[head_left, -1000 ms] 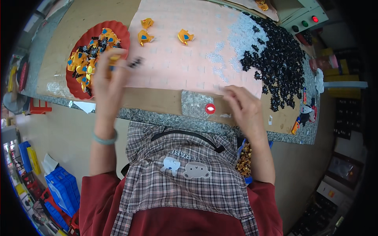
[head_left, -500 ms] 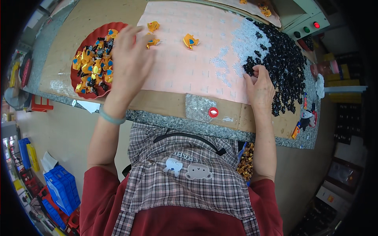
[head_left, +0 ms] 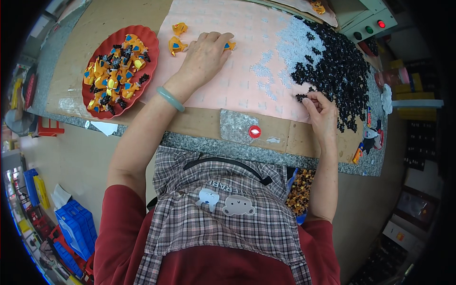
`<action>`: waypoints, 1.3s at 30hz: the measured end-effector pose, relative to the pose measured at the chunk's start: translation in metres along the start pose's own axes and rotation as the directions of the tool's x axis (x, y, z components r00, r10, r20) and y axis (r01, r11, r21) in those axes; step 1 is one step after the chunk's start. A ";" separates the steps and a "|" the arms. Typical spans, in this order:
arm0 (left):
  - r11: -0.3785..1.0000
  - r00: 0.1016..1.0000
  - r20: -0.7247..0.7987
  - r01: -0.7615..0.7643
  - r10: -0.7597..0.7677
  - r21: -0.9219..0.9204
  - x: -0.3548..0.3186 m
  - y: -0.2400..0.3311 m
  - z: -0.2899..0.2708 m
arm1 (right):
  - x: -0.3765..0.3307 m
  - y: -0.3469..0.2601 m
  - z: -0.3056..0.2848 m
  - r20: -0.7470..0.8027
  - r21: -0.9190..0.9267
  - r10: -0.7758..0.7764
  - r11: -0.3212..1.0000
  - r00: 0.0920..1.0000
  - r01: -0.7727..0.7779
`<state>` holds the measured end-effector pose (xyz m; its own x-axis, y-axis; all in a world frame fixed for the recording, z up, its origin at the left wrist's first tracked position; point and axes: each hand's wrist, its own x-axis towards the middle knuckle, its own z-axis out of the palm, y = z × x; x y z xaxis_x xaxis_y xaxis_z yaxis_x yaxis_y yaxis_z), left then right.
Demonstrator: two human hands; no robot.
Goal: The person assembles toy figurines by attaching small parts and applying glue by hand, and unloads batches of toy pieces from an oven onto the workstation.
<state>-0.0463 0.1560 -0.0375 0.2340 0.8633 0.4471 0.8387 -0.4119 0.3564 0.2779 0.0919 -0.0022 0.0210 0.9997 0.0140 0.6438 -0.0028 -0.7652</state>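
My left hand [head_left: 205, 58] reaches over the pink sheet [head_left: 228, 90], its fingers closed around a small orange figurine [head_left: 230, 46] with a blue patch; most of the figurine is hidden. Two more orange figurines [head_left: 177, 46] lie on the sheet just left of that hand. At the sheet's right, my right hand [head_left: 325, 113] pinches a small black spiky piece [head_left: 300, 98] between thumb and forefinger. Beside it spreads a heap of black pieces [head_left: 349, 85], bordered by a patch of whitish pieces [head_left: 297, 45].
On the left, a red scalloped tray [head_left: 154, 52] holds orange figurines mixed with dark pieces. A clear patch with a red round cap [head_left: 255, 131] lies at the front edge. Back right stands a machine box [head_left: 365, 31] with a lit red light. Below the table is a blue crate [head_left: 76, 228].
My left hand has moved right, from beside the red tray to the rightmost figurine. The right hand has drawn slightly back from the heap, with a black piece now showing at its fingertips.
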 end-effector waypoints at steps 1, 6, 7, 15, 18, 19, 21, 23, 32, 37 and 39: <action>1.000 1.000 0.011 0.000 0.000 -0.001 0.001 0.000 0.000 | -0.001 -0.001 -0.002 0.011 -0.066 -0.068 0.995 0.998 0.068; 0.998 0.999 0.027 0.023 -0.021 -0.054 0.001 0.001 -0.007 | -0.007 0.002 -0.005 0.079 -0.306 -0.480 0.822 0.874 0.480; 0.996 0.999 0.024 0.032 -0.031 -0.079 0.000 0.002 -0.009 | -0.009 0.003 -0.006 0.106 -0.356 -0.604 0.719 0.790 0.597; 0.778 0.956 0.121 0.287 -0.266 -0.559 -0.023 0.018 -0.040 | -0.029 0.003 -0.005 -0.092 -0.370 -0.478 0.831 0.873 0.416; 0.387 0.923 0.288 0.371 -0.255 -0.844 -0.041 0.033 -0.048 | -0.035 -0.007 0.010 -0.098 -0.440 -0.404 0.837 0.910 0.325; 0.149 0.906 0.360 0.397 -0.223 -0.906 -0.048 0.038 -0.051 | -0.036 -0.010 0.013 -0.100 -0.473 -0.369 0.835 0.924 0.282; -0.119 0.875 0.443 0.428 -0.193 -0.896 -0.063 0.051 -0.055 | -0.036 -0.012 0.014 -0.092 -0.466 -0.365 0.838 0.926 0.284; -0.370 0.846 0.510 0.429 -0.154 -0.824 -0.074 0.061 -0.051 | -0.036 -0.011 0.015 -0.086 -0.464 -0.353 0.841 0.932 0.276; -0.674 0.818 0.575 0.423 -0.003 -0.605 -0.096 0.076 -0.047 | -0.052 -0.018 0.016 0.100 0.059 -0.082 0.995 0.992 0.076; -0.677 0.818 0.575 0.431 0.015 -0.596 -0.100 0.076 -0.047 | -0.067 -0.043 0.028 0.146 0.179 -0.280 0.951 0.949 0.253; -0.663 0.817 0.577 0.441 0.018 -0.604 -0.101 0.076 -0.048 | -0.073 -0.048 0.030 0.186 0.170 -0.278 0.954 0.942 0.248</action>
<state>-0.0301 0.0230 -0.0160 0.4899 0.8658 -0.1017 -0.7502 0.4781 0.4567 0.2219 0.0198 0.0142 -0.3017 0.9475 0.1057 0.4893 0.2491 -0.8358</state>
